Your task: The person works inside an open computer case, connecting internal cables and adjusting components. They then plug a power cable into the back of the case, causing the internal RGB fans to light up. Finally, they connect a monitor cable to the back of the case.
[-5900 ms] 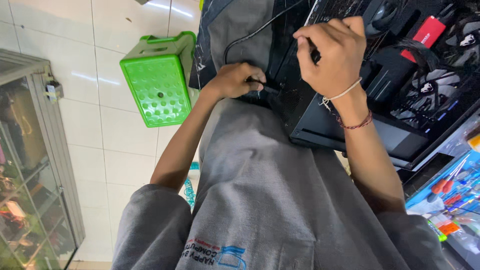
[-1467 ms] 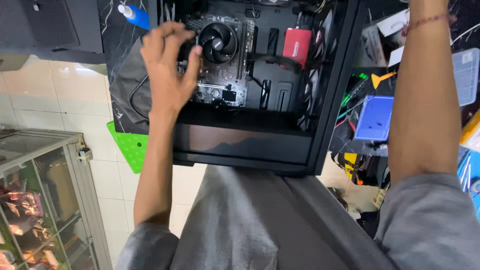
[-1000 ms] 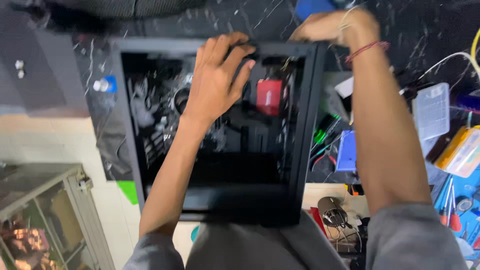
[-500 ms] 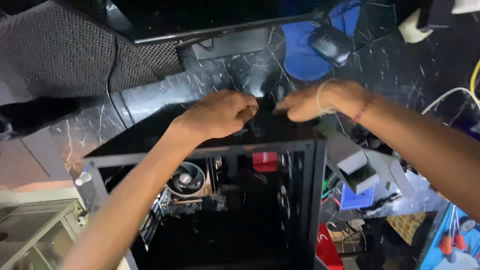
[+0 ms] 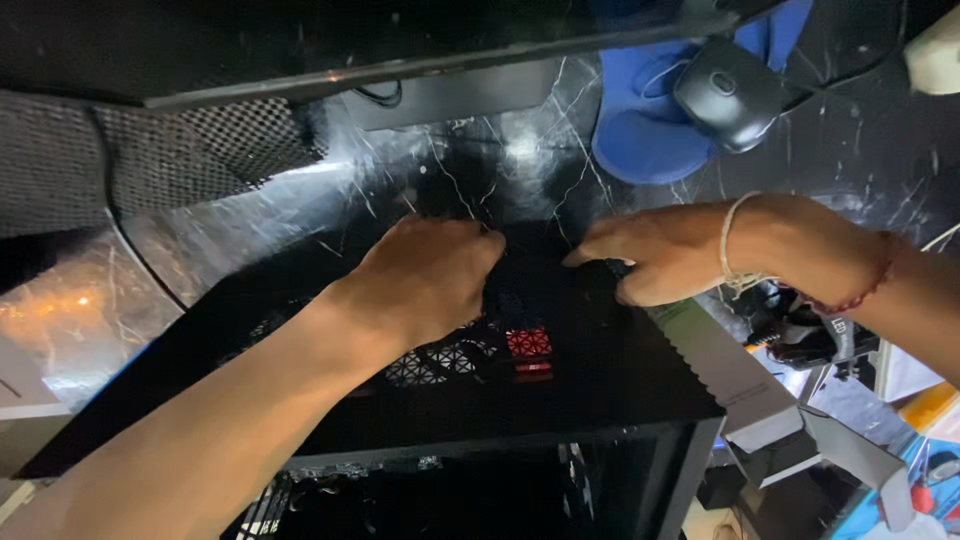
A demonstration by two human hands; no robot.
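Observation:
A black computer case (image 5: 600,385) stands on a dark marbled desk, and I look down on its perforated mesh top. My left hand (image 5: 425,275) lies palm down on the far part of that mesh, fingers curled over the back edge. My right hand (image 5: 665,250), with a white band and a red bracelet at the wrist, rests beside it at the top's far right edge, fingers pointing left. Red glow shows through the mesh (image 5: 528,345). Neither hand visibly holds a loose object; the fingertips are hidden behind the edge.
A black mouse (image 5: 725,92) sits on a blue pad (image 5: 640,140) at the far right. A monitor edge (image 5: 400,60) and a mesh panel (image 5: 180,150) lie at the back left. Boxes, cables and small tools (image 5: 830,400) crowd the right side of the case.
My view has moved closer over the case top. Both hands stayed together at the case's far top edge, now pressed flatter on the mesh.

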